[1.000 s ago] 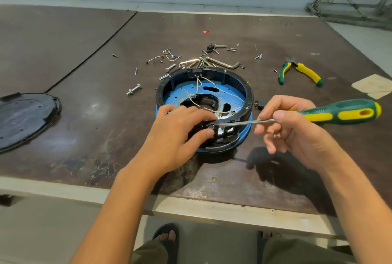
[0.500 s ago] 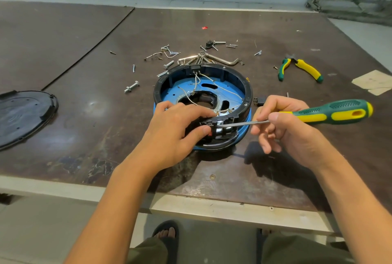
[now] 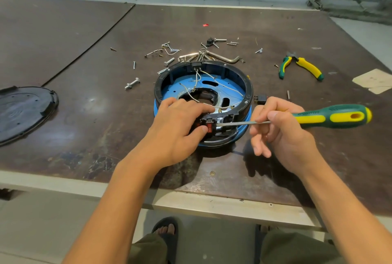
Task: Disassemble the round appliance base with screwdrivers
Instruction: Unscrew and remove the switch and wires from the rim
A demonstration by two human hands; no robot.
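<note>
Head view: red switch [image 3: 210,126] now shows, pinched by the left hand [image 3: 176,130] — right hand [image 3: 284,134] grips the screwdriver [image 3: 331,116], tip just beside that pinch — probably leaving the base [image 3: 248,87].

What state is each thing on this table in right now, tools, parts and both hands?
round base: cover off, wires exposed.
black cover: lying apart on the table.
left hand: pinches the red switch at the near rim.
right hand: grips the screwdriver.
screwdriver: tip against the red switch.
pliers: lying idle, handles spread.
loose screws: scattered beyond the round base.
</note>
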